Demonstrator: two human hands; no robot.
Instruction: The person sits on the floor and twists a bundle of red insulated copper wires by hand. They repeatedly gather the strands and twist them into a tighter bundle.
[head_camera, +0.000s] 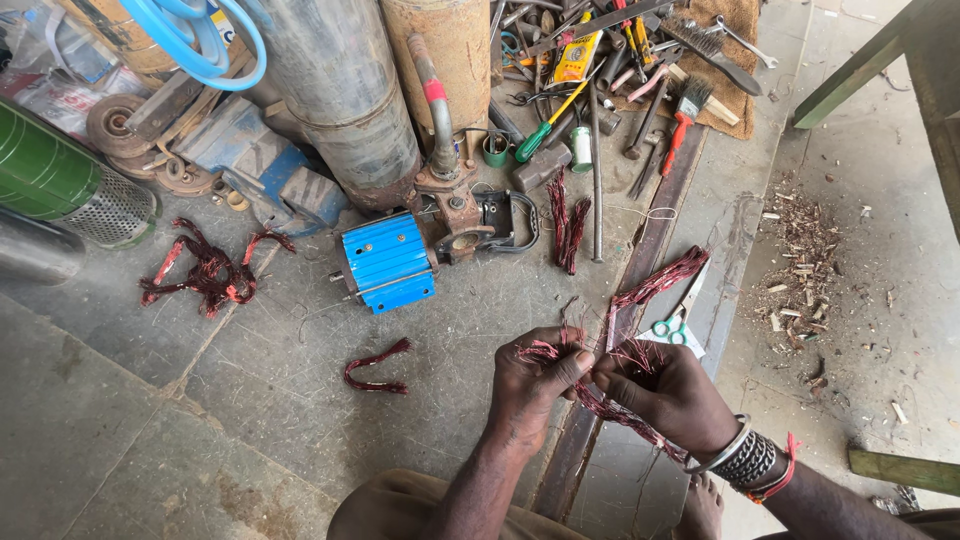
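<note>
A: Copper wire bundle (610, 405), reddish and frayed, sits low in the middle of the view, stretched between both hands above the concrete floor (120, 400).

B: How are the hands set?

A: Both forearms come up from the bottom edge and meet. The left hand (535, 385) is curled, its thumb pressing against the loose strand ends. The right hand (665, 390), with metal bangles at the wrist, is clenched around the thicker part of the bundle, which trails out toward that wrist.

B: So both are gripping it?

A: Yes, each hand is closed on the wire, thumbs almost touching. Which single strands the fingertips pinch is probably not readable from here.

B: What lies about, biggest first?

A: Tall metal cylinders (340, 90) at the top, then a blue motor housing (385, 262) just below them. A tangled red coil (205, 272) lies to the left, well apart. A heap of hand tools (610, 70) sits on the upper right. Scissors (675, 322) with green handles lie just beyond the hands, and a small wire loop (375, 366) rests left of them.
</note>
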